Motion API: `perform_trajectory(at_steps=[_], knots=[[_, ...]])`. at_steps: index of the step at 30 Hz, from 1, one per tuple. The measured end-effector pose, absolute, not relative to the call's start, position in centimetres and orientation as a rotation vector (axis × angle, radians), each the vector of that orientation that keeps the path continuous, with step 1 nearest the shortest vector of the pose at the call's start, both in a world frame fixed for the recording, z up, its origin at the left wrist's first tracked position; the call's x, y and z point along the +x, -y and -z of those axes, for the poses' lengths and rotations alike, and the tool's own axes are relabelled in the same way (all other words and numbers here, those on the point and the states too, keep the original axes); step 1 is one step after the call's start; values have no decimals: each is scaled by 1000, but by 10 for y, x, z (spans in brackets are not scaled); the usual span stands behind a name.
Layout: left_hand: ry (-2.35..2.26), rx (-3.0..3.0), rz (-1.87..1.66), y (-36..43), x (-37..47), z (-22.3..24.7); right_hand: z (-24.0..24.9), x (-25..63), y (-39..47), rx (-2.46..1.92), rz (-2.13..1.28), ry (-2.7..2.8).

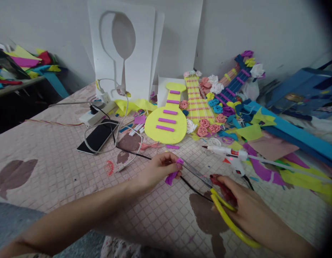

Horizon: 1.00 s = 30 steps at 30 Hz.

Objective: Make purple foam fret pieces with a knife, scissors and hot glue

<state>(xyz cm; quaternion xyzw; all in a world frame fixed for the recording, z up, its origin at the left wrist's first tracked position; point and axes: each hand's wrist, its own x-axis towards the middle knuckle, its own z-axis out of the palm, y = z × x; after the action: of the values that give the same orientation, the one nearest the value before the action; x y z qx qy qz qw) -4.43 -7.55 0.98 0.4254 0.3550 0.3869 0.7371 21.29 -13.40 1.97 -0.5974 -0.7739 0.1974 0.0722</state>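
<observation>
Near the middle of the table, my left hand (166, 165) pinches a purple paper strip (171, 177), whose lower end hangs below the fingers. My right hand (235, 197) is wrapped round the yellow handles of a pair of scissors (199, 174). The tips of the blades touch or nearly touch the upper end of the purple strip. Beyond my left hand lies a yellow guitar-shaped cutout (166, 125) with purple bars across its neck and body.
A glue gun (227, 152) lies to the right, near colored paper scraps (268, 172). A phone (98, 136), a power strip (97, 114) and cables are at the left. Behind stand decorated guitar shapes (199, 104) and white cutout boards (141, 46).
</observation>
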Motion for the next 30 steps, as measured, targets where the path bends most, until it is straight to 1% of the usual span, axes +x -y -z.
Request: perform_trajectory(at_steps=[8,30], knots=[[-804,922,-848,77,-43,-13,-28,204,132,-1754,-540,2346],[-803,885,-832,76,-42,-13,-37,207,128,-1786,-878,2346]])
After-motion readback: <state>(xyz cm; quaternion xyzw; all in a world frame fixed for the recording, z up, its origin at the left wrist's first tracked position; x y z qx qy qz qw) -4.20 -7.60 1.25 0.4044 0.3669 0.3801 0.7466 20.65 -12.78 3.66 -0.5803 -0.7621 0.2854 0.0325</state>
